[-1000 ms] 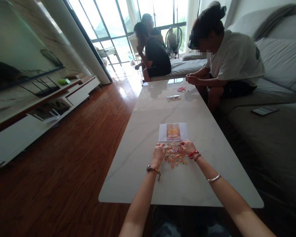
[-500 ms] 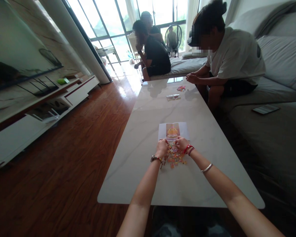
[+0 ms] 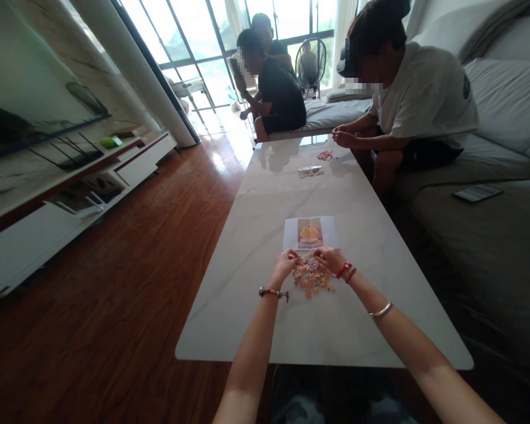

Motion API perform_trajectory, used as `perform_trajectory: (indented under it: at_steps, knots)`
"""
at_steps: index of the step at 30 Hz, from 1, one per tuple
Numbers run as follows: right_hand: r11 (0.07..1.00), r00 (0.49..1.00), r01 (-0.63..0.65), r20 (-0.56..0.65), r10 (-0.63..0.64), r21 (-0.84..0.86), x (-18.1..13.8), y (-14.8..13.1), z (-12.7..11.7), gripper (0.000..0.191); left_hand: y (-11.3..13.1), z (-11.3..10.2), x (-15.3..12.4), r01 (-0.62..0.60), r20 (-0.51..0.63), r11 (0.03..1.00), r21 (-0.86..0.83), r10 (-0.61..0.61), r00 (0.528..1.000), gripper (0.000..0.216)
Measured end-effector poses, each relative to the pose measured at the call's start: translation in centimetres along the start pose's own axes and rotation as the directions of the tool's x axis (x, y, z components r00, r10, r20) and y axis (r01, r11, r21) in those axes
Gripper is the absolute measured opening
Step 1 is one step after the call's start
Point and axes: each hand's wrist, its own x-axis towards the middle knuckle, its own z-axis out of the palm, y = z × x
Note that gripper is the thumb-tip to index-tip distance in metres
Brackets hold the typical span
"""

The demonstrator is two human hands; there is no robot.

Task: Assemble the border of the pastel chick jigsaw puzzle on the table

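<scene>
A small heap of pale, colourful jigsaw pieces lies on the white marble table. My left hand rests at the heap's left edge, fingers curled in a pinch at the top of the pile. My right hand sits at the heap's right edge, fingers also curled onto the pieces. What each pinch holds is too small to make out. Just beyond the heap lies a paper sheet with a yellow picture printed on it.
A person in a white shirt sits on the grey sofa at the far right, hands near another small pile of pieces and a small box. Two more people sit beyond. A phone lies on the sofa.
My hands came together over the heap, then drew slightly apart again to its two edges. The person in black at the back raised an arm.
</scene>
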Motion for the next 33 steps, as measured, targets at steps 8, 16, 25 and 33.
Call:
perform_trajectory:
  at_steps: [8,16,25,33]
  knots:
    - [0.996,0.998,0.049,0.028,-0.051,0.069,-6.3,-1.6,1.1,0.011,-1.2,2.4,-6.9,0.045,0.042,0.994,-0.101,-0.041,0.998,0.007]
    - [0.999,0.996,0.029,0.084,-0.032,0.034,-9.9,-3.7,3.0,0.011,-3.0,3.5,-11.7,0.066,-0.022,0.997,-0.046,-0.067,0.998,0.005]
    - [0.997,0.991,0.047,0.13,-0.037,-0.069,-10.8,-5.4,3.8,0.014,-2.9,3.7,-12.7,0.099,-0.131,0.987,0.126,-0.082,0.988,0.005]
    - [0.991,0.989,0.01,0.149,0.01,-0.133,-10.5,-6.1,4.6,0.016,-3.3,3.3,-12.5,0.056,-0.088,0.993,0.101,-0.047,0.995,0.003]
